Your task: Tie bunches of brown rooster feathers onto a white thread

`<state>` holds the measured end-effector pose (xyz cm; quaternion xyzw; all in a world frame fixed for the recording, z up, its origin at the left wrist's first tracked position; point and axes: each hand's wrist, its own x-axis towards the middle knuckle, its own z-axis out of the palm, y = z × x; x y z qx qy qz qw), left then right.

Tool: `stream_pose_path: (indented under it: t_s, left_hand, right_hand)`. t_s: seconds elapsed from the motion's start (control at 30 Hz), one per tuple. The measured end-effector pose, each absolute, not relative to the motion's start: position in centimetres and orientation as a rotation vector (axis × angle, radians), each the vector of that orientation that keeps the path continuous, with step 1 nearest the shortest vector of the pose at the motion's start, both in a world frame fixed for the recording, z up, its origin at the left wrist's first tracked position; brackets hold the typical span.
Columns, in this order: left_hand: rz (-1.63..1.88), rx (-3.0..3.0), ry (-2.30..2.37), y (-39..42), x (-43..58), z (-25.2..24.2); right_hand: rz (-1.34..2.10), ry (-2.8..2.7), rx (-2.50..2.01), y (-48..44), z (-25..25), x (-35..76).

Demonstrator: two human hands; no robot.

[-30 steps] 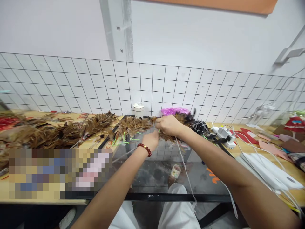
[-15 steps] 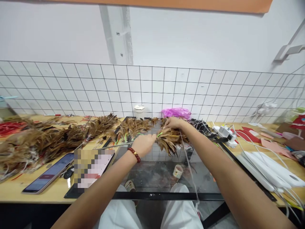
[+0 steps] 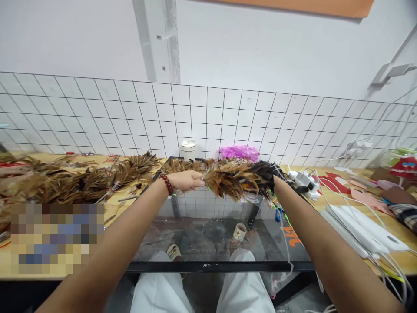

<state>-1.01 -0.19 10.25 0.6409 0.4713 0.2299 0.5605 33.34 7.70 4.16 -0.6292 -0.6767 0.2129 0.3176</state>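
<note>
A long strip of brown and black feathers is stretched level above the glass tabletop. My left hand, with a red bead bracelet on the wrist, is closed on the strip's left end. My right hand is at the strip's dark right end, its fingers hidden behind the feathers. A white cord with green threads hangs down from the right end. More brown feathers lie on the glass just behind.
Heaps of brown feather strips cover the wooden bench at left. A white cup and a pink bag stand by the wire grid. A power strip, cables, white boards and red felt pieces lie at right.
My hands have moved apart and pulled the bunched feather strip out straight; the right hand has gone to its far right end, the left hand to its left end.
</note>
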Motion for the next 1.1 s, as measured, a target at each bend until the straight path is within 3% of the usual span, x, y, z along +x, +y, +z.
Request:
stream_pose_path:
  t_s: [0.2, 0.4, 0.53, 0.7, 0.87, 0.97, 1.1]
  left_hand:
    - [0.962, 1.017, 0.895, -0.9, -3.2, 13.6]
    - [1.408, 1.021, 0.900, -2.5, -1.6, 15.8]
    - [1.354, 0.907, 0.913, -3.1, -0.3, 13.7]
    - [1.375, 0.433, 0.470, -2.0, -2.4, 8.7]
    - [1.466, 0.253, 0.325, -1.4, -4.8, 5.3]
    - [1.532, 0.262, 0.279, -1.2, -5.1, 4.2]
    - [1.582, 0.319, 0.268, -0.7, -4.8, 3.1]
  right_hand:
    - [0.888, -1.760, -1.590, 8.9, 2.8, 31.4]
    - [0.672, -1.983, -1.717, 8.7, 1.0, 28.3]
    - [0.798, -2.215, -1.778, 7.6, 0.1, 27.2]
    - [1.102, -2.565, -1.708, 7.0, 0.9, 26.5]
    - [0.523, -2.371, -1.590, 8.9, 2.9, 20.1]
    - [0.670, -2.327, -1.539, 9.6, 2.1, 12.6]
    - [0.491, -2.242, -1.689, 9.7, -0.1, 4.2]
